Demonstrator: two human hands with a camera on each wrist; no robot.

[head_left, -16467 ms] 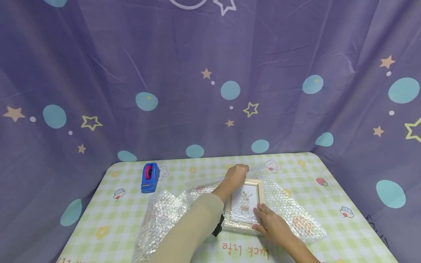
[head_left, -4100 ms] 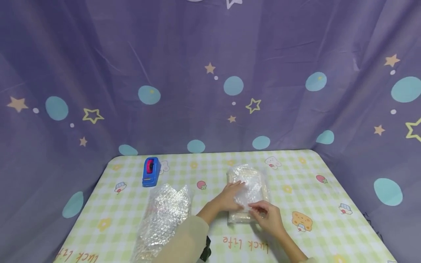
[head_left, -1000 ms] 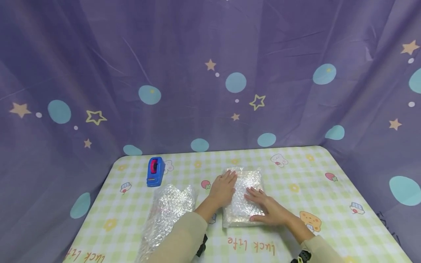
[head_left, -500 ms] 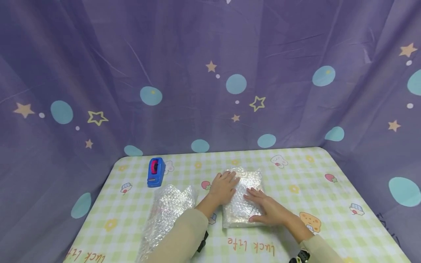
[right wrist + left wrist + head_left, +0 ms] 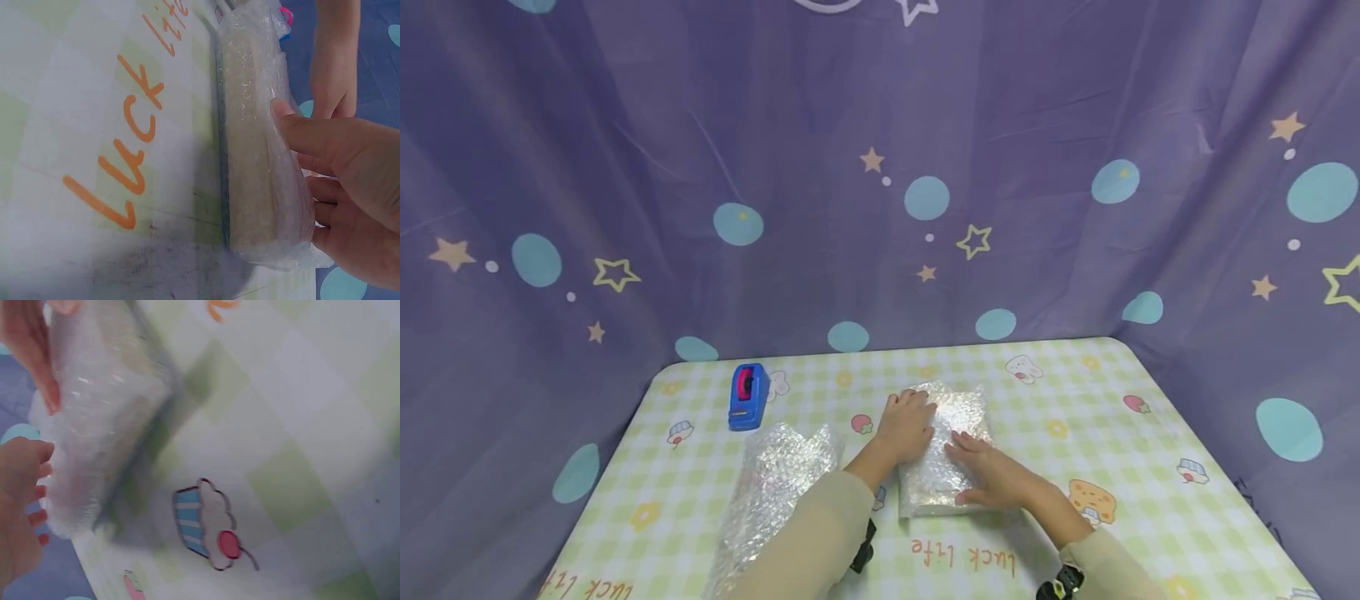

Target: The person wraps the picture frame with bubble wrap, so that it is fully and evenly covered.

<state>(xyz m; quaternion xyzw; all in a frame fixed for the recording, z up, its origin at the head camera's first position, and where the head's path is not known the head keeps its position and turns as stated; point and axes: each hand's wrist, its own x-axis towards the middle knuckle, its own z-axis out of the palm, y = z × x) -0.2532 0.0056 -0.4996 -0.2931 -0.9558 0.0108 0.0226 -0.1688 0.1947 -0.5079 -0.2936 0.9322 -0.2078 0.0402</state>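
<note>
A picture frame wrapped in bubble wrap (image 5: 934, 493) lies flat on the table, its gold-toned edge (image 5: 250, 144) dimly visible through the plastic in the right wrist view. My left hand (image 5: 904, 427) rests on the bundle's left side, fingers extended over the top. On the right half lies my right hand (image 5: 996, 477), fingers spread and thumb toward the near edge. The left wrist view shows the bundle (image 5: 94, 437) beside the left hand's fingers (image 5: 37, 517). Both hands press on the wrap from above, and the frame's picture is hidden.
A second piece of bubble wrap (image 5: 782, 475) lies to the left, partly under my left sleeve (image 5: 820, 533). Behind it stands a blue tape dispenser (image 5: 748, 400) with a pink core. The checked tablecloth (image 5: 1150, 467) ends at a purple curtain (image 5: 880, 275).
Earlier, the frame lay uncovered in places on spread bubble wrap; then the wrap was folded over it. My right hand went from pinching the wrap to lying flat. Over the last second the hands barely move.
</note>
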